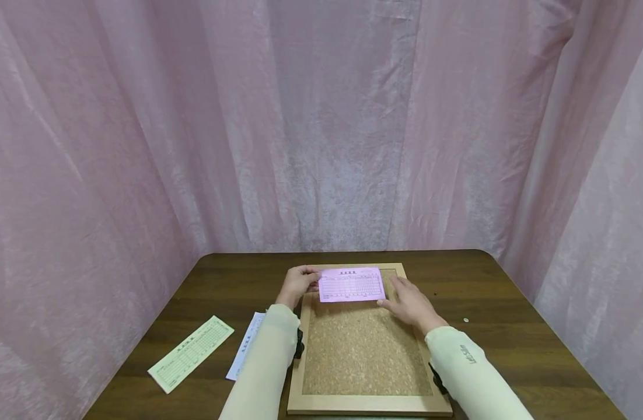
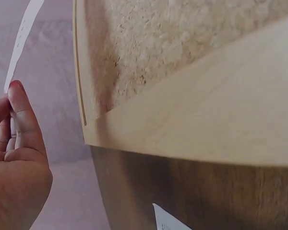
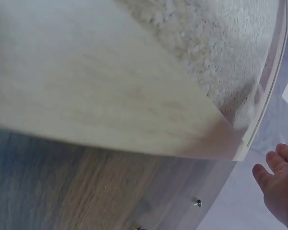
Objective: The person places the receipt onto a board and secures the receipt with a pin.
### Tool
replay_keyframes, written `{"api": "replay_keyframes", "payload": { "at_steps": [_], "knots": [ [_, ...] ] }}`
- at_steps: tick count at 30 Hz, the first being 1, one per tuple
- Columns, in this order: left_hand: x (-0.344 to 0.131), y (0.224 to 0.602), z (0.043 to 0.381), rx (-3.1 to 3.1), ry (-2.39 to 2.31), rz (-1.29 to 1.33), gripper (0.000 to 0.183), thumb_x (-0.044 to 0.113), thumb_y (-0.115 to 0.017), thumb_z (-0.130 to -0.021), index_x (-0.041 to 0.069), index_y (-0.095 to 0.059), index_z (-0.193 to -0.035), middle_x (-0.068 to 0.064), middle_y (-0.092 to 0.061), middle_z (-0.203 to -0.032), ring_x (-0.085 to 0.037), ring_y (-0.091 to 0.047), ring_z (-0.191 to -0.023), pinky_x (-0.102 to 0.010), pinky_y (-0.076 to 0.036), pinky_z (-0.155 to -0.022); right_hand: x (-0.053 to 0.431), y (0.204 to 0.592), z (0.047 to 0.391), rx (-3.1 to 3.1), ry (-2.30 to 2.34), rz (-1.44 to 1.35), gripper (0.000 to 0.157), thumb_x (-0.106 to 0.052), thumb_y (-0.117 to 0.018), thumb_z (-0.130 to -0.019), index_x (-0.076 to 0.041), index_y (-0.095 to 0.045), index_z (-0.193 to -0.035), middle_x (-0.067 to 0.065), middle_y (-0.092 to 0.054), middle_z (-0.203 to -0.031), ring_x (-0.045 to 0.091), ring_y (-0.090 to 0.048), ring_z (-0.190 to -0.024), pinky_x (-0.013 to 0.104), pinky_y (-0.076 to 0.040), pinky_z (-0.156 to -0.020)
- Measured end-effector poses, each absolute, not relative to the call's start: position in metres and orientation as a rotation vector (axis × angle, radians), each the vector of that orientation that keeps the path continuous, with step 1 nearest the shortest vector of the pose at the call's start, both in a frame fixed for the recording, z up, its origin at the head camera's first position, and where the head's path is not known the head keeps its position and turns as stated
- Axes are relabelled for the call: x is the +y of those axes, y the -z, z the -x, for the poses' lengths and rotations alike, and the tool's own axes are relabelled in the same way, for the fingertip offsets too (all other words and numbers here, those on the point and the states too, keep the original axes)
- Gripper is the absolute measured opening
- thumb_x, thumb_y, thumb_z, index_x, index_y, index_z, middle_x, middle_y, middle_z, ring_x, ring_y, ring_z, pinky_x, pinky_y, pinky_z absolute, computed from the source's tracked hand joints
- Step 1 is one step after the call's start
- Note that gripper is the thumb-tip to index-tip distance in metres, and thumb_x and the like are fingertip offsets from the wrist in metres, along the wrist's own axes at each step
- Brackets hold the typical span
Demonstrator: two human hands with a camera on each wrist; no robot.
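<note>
Pink slip [image 1: 351, 284]: held printed face toward the head view, over the 12 o'clock end of the cork board [image 1: 371, 350], a little to the 11 o'clock side of its centre; in the left wrist view it appears raised off the board.
Left hand [image 1: 299, 286]: at the slip's 9 o'clock edge; thumb and fingertips pinch that edge.
Right hand [image 1: 412, 304]: between 3 and 4 o'clock of the slip, fingers spread, thumb at the lower corner; whether the thumb touches the paper, cannot tell.
Cork surface: bare below the slip; nothing fastened there in view.
Other slips: green slip [image 1: 191, 354] and pale slip [image 1: 248, 344] lie on the table [image 1: 516, 356] at the board's 9 o'clock side, the pale one partly behind a sleeve.
Small metal piece [image 1: 465, 319]: on the table near 3 o'clock of the board, apart from the right hand; possibly a pin.
Step at the board: judged to be positioning the slip, not yet fixing it.
Next move: judged to call for levelling the slip and laying it flat against the cork, left pinch maintained.
</note>
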State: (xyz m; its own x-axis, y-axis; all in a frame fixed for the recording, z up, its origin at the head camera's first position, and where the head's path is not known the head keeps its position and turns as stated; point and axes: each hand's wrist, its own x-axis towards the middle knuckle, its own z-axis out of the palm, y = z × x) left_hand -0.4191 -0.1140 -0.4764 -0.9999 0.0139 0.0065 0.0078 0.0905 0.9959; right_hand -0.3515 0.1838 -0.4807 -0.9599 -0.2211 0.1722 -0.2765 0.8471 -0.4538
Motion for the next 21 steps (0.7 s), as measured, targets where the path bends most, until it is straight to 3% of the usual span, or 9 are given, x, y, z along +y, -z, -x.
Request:
{"api": "replay_keyframes", "payload": {
  "at_steps": [7, 16, 21],
  "knots": [
    [-0.107, 0.482, 0.419, 2.302, -2.078, -0.081, 0.008, -0.003, -0.064, -0.093, -0.009, -0.067, -0.098, -0.007, -0.062, -0.078, -0.020, -0.062, -0.066, -0.047, -0.058, -0.077, 0.181, 0.485, 0.356, -2.905, -0.724, -0.404, 0.078, -0.040, -0.066, -0.095, -0.005, -0.031, -0.155, 0.030, -0.035, -0.152, 0.048, -0.033, -0.139, 0.064, -0.030, -0.107],
    [-0.105, 0.486, 0.419, 2.360, -1.986, -0.103, 0.013, -0.001, -0.064, -0.093, -0.010, -0.068, -0.101, -0.006, -0.064, -0.078, -0.014, -0.060, -0.066, -0.043, -0.059, -0.076, 0.177, 0.492, 0.357, -2.907, -0.697, -0.405, 0.071, -0.036, -0.065, -0.096, -0.001, -0.038, -0.151, 0.030, -0.034, -0.152, 0.047, -0.032, -0.139, 0.061, -0.030, -0.109],
    [-0.106, 0.489, 0.419, 2.373, -1.965, -0.112, 0.012, -0.001, -0.065, -0.092, -0.010, -0.068, -0.100, -0.007, -0.063, -0.078, -0.018, -0.063, -0.069, -0.042, -0.059, -0.075, 0.176, 0.494, 0.356, -2.929, -0.696, -0.387, 0.070, -0.035, -0.065, -0.096, -0.002, -0.037, -0.152, 0.030, -0.033, -0.153, 0.047, -0.031, -0.141, 0.061, -0.029, -0.109]
  ]
}}
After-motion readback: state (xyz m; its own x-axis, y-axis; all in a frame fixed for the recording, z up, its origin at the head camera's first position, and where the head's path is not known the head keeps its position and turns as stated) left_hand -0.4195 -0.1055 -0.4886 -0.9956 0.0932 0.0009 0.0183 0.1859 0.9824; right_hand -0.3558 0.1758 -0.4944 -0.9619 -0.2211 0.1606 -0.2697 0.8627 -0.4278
